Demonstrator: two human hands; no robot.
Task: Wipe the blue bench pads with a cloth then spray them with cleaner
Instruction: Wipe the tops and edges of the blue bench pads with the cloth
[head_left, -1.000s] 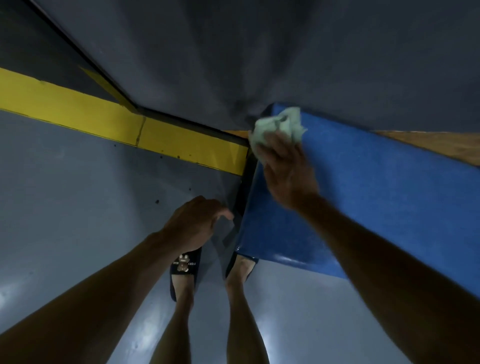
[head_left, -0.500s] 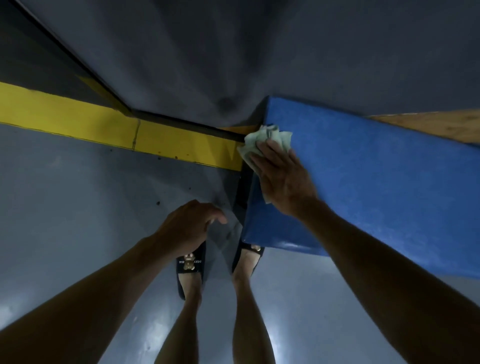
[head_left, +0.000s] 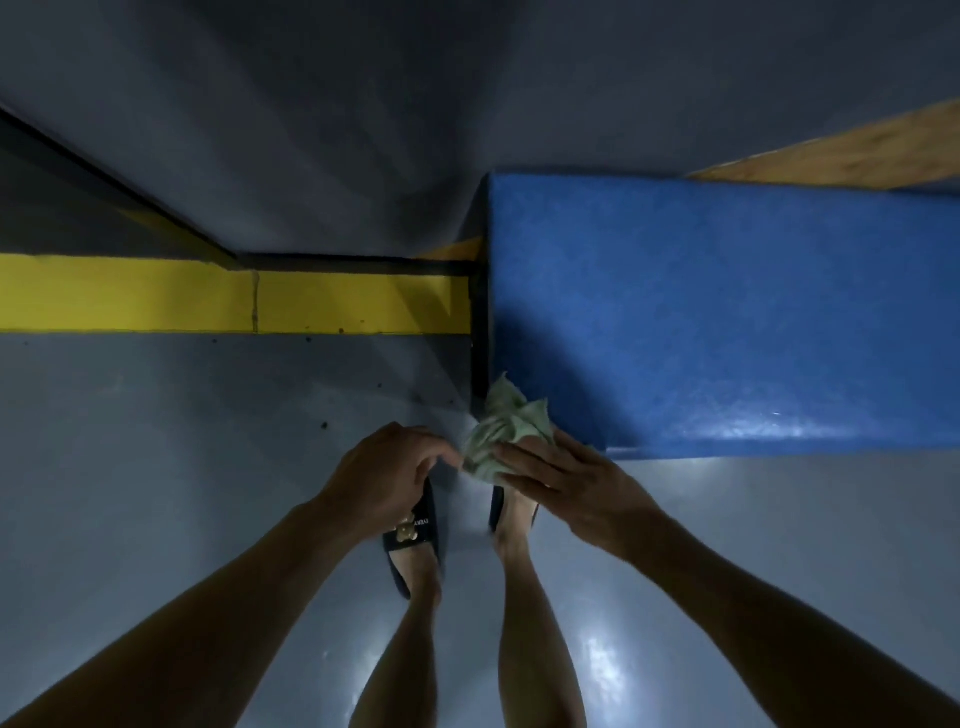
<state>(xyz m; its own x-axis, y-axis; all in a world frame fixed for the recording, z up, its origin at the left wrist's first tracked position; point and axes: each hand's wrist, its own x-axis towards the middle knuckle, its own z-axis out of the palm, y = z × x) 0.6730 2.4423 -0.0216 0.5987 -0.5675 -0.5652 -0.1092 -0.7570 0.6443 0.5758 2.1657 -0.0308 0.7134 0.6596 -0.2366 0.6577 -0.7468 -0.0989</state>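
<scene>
A blue bench pad (head_left: 717, 312) fills the right half of the view, its left end near the middle. A crumpled pale green cloth (head_left: 501, 434) hangs just off the pad's near left corner. My right hand (head_left: 576, 486) grips the cloth from the right, fingers pressed over it. Just left of the cloth is my left hand (head_left: 387, 475), fingers curled, fingertips almost touching it, holding nothing that I can see. No spray bottle is in view.
Grey glossy floor (head_left: 156, 467) lies below, crossed by a yellow painted stripe (head_left: 208, 293) that runs to the pad's left end. My two feet in dark slippers (head_left: 413, 540) stand under my hands. A wooden surface (head_left: 841, 156) shows behind the pad at upper right.
My right hand has dragged the cloth from the pad's far left corner down along its left end to the near corner. My left hand has come close to the cloth.
</scene>
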